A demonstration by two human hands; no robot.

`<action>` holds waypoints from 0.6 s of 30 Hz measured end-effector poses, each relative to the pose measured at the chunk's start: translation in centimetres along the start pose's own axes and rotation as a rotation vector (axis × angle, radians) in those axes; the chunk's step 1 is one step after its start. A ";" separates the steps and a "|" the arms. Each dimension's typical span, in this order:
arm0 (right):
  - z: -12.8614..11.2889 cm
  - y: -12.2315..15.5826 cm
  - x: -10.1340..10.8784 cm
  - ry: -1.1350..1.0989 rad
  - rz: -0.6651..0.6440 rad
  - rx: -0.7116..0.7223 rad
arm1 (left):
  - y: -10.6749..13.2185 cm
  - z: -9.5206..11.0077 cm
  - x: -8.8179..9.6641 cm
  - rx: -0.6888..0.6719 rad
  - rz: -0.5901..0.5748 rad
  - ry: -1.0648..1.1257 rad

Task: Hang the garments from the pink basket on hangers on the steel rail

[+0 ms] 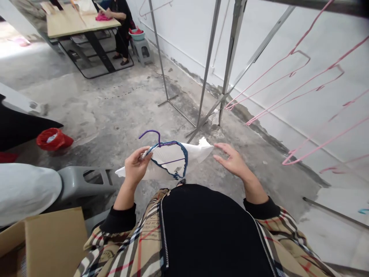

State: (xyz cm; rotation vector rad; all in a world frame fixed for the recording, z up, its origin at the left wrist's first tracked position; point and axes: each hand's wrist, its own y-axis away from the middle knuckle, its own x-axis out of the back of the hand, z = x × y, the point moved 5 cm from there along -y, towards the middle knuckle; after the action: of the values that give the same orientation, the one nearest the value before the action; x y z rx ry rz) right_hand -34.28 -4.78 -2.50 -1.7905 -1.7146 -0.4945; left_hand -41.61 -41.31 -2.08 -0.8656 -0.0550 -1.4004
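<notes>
Now my left hand (138, 166) pinches the white garment (165, 154) on its purple hanger (149, 131) before my chest; my right hand (232, 159) lies open at the cloth's tip. A firm pinch and even tension seem wise.

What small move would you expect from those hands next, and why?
Probably the right hand closes on the free end of the white garment: it is open, fingertips beside that end, while the left hand grips the garment by the purple hanger.
</notes>
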 end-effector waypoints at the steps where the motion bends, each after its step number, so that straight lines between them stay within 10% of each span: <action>1: -0.5 -0.2 0.5 0.093 0.069 0.035 | -0.2 0.0 -0.2 0.015 -0.036 0.037; 7: -0.5 -1.3 -1.5 0.261 -0.081 0.183 | -1.5 0.2 -0.9 0.081 -0.095 0.190; 18: -3.3 -1.4 0.1 0.497 0.185 0.288 | -2.8 0.8 -1.2 0.126 -0.115 0.384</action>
State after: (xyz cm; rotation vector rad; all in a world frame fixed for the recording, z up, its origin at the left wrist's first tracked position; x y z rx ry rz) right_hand -35.17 -6.83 0.28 -1.4502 -1.1985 -0.5283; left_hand -43.89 -39.66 -0.74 -0.4853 0.1007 -1.6317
